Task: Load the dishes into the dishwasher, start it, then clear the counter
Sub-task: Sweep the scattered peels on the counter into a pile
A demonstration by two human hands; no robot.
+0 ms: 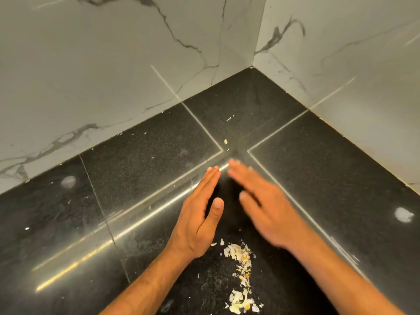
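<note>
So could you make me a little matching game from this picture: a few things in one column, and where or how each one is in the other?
Things:
1. left hand
2. right hand
3. pile of scraps
4. marble wall

Descriptions:
A. pale with dark veins, behind the counter
B. sharp, flat, fingers straight
C. blurred, open
D. on the dark counter between the forearms

Pairs: 1-B, 2-C, 3-D, 4-A

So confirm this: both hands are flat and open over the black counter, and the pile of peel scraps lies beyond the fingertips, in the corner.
Wrong on one point. The head view shows the pile of peel scraps lying between the wrists, nearer than the left hand and right hand. Only a few flecks lie toward the corner of the black counter.
</note>
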